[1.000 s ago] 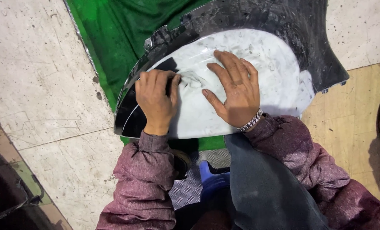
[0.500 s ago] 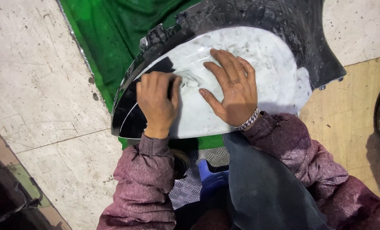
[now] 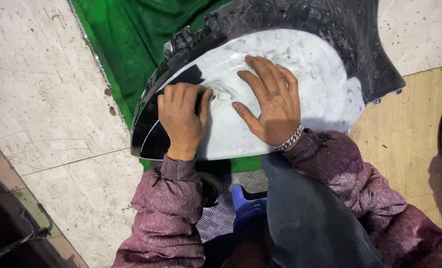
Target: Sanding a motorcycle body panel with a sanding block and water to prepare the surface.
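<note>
Two maroon sleeves [image 3: 169, 208] reach forward from the bottom, either side of a grey trouser leg [image 3: 310, 213], above a blue stool edge [image 3: 245, 203] and a patch of chequer plate [image 3: 221, 213]. Beyond them, the left hand [image 3: 182, 116] is curled into a loose fist, knuckles up, pressed on the near left end of a curved body panel [image 3: 325, 84] coated white. Whether it grips anything I cannot tell. Just beside it, the right hand [image 3: 270, 101], a metal bracelet [image 3: 289, 139] at the wrist, lies flat and spread on the white coat. Farther on, the panel's black rim [image 3: 330, 20] lies over a green cloth [image 3: 131, 34] on the tiled floor [image 3: 37, 89].
</note>
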